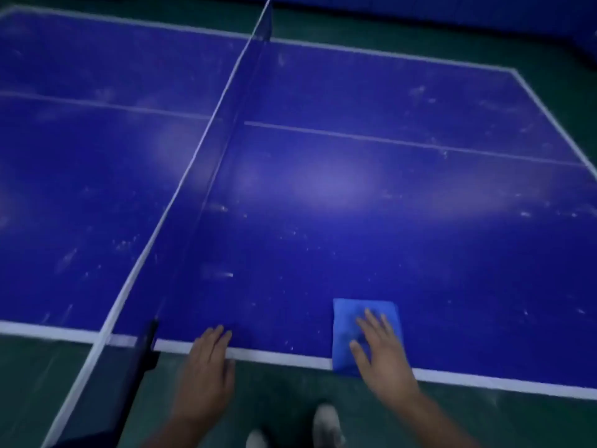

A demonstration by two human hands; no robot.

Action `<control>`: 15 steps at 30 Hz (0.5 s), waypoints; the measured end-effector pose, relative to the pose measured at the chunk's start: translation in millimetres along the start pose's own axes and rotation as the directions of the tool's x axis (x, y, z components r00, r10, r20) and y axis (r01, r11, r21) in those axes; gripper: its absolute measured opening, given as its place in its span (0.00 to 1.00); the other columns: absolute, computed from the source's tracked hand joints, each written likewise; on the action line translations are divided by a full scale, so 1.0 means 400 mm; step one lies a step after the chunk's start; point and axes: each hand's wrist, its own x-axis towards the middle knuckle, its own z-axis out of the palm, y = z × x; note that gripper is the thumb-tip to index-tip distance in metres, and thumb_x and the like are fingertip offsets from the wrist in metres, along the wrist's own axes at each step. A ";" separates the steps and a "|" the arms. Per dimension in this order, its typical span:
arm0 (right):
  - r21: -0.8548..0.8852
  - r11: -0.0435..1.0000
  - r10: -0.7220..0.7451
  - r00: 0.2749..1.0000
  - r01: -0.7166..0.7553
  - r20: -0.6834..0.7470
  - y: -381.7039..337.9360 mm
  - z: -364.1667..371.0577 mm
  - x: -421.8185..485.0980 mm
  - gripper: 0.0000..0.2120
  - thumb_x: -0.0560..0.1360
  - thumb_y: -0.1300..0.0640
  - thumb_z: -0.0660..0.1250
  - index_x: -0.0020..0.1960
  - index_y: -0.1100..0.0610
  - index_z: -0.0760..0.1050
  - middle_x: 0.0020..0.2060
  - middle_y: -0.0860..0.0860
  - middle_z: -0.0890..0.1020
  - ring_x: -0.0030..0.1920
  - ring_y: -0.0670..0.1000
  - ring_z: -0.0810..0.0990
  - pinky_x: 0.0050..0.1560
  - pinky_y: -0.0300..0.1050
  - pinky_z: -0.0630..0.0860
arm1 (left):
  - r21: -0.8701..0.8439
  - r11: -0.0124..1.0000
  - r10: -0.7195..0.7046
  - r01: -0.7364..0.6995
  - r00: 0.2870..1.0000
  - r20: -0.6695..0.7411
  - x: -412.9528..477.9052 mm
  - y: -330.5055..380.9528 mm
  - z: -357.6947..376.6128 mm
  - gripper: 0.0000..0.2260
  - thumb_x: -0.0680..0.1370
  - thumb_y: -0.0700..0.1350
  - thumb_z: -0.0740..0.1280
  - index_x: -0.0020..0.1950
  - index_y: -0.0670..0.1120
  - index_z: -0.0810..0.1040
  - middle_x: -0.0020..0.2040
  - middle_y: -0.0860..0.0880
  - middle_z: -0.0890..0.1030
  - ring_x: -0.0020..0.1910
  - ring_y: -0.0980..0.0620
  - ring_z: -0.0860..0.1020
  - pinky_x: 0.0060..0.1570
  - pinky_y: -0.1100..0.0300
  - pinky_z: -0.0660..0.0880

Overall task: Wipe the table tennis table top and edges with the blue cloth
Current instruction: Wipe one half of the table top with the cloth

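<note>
At table's near edge — right hand (381, 347) flat on blue cloth (347, 321), lengthwise away.

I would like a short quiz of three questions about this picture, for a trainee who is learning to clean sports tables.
1. True or false: the right hand presses with straight fingers on the folded blue cloth.
2. Choose one: where does the left hand rest? A) on the cloth; B) on the white near edge of the dark blue table tennis table; C) in the air, touching nothing.
3. Fill in: seen from the person, the cloth lies to the ___ of the white-topped net.

Key: 1 true; 2 B; 3 right.
</note>
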 end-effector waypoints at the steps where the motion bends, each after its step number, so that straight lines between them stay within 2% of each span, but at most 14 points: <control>1: -0.081 0.996 -0.020 1.000 0.021 0.006 0.019 0.010 0.036 0.28 0.83 0.44 0.58 0.80 0.51 0.59 0.80 0.48 0.55 0.81 0.55 0.49 0.79 0.51 0.47 | 0.026 1.000 -0.004 0.005 1.000 -0.013 0.011 -0.012 0.024 0.26 0.82 0.52 0.53 0.63 0.33 0.79 0.65 0.35 0.77 0.65 0.32 0.75 0.71 0.51 0.58; 3: -0.224 0.974 0.041 0.997 -0.026 0.061 0.047 0.017 0.096 0.31 0.81 0.36 0.45 0.81 0.45 0.46 0.80 0.44 0.43 0.81 0.54 0.40 0.79 0.54 0.40 | 0.077 0.997 -0.026 0.025 1.000 0.015 0.041 -0.022 0.046 0.29 0.84 0.55 0.49 0.68 0.34 0.75 0.70 0.35 0.73 0.71 0.36 0.68 0.74 0.48 0.54; 4: -0.260 0.965 0.069 0.992 -0.040 0.103 0.056 0.014 0.118 0.32 0.80 0.35 0.41 0.81 0.45 0.44 0.80 0.45 0.41 0.81 0.54 0.39 0.79 0.56 0.39 | 0.089 0.995 -0.049 0.048 0.999 0.017 0.055 -0.027 0.055 0.30 0.84 0.56 0.48 0.70 0.34 0.73 0.72 0.36 0.71 0.73 0.37 0.65 0.75 0.47 0.53; 6: -0.329 0.944 0.046 0.993 -0.007 0.113 0.077 0.053 0.122 0.32 0.82 0.37 0.37 0.82 0.50 0.49 0.82 0.50 0.48 0.81 0.59 0.44 0.79 0.63 0.45 | 0.121 0.988 -0.097 0.092 0.994 0.040 0.065 -0.039 0.088 0.31 0.84 0.57 0.46 0.73 0.35 0.69 0.76 0.35 0.66 0.76 0.37 0.61 0.76 0.45 0.50; 8: -0.379 0.925 0.000 0.996 0.036 0.095 0.085 0.074 0.112 0.34 0.83 0.39 0.38 0.79 0.57 0.61 0.79 0.57 0.61 0.78 0.65 0.57 0.75 0.68 0.55 | 0.187 0.973 -0.145 0.136 0.989 0.035 0.070 -0.054 0.111 0.32 0.84 0.59 0.44 0.75 0.36 0.67 0.77 0.35 0.62 0.78 0.37 0.57 0.77 0.44 0.48; 10: -0.401 0.914 -0.027 0.996 0.057 0.080 0.094 0.067 0.139 0.34 0.83 0.41 0.39 0.77 0.60 0.65 0.77 0.58 0.64 0.77 0.66 0.60 0.73 0.70 0.58 | 0.239 0.957 -0.177 0.164 0.984 0.034 0.075 -0.060 0.128 0.33 0.84 0.59 0.43 0.76 0.37 0.66 0.78 0.35 0.61 0.79 0.38 0.56 0.77 0.42 0.47; 12: -0.400 0.916 0.042 0.998 -0.023 0.041 0.092 0.052 0.182 0.34 0.82 0.42 0.39 0.79 0.59 0.60 0.80 0.57 0.59 0.79 0.64 0.54 0.76 0.69 0.53 | 0.239 0.953 -0.197 0.185 0.980 0.025 0.075 -0.059 0.136 0.32 0.84 0.59 0.43 0.77 0.38 0.65 0.78 0.36 0.61 0.79 0.38 0.56 0.77 0.41 0.47; 15: -0.308 0.908 0.250 0.958 -0.283 -0.143 0.025 0.068 0.266 0.35 0.81 0.41 0.40 0.81 0.59 0.55 0.81 0.58 0.54 0.80 0.65 0.50 0.76 0.70 0.49 | 0.239 0.952 -0.197 0.190 0.980 0.007 0.076 -0.058 0.135 0.31 0.84 0.58 0.43 0.77 0.39 0.64 0.79 0.37 0.60 0.79 0.39 0.56 0.77 0.41 0.48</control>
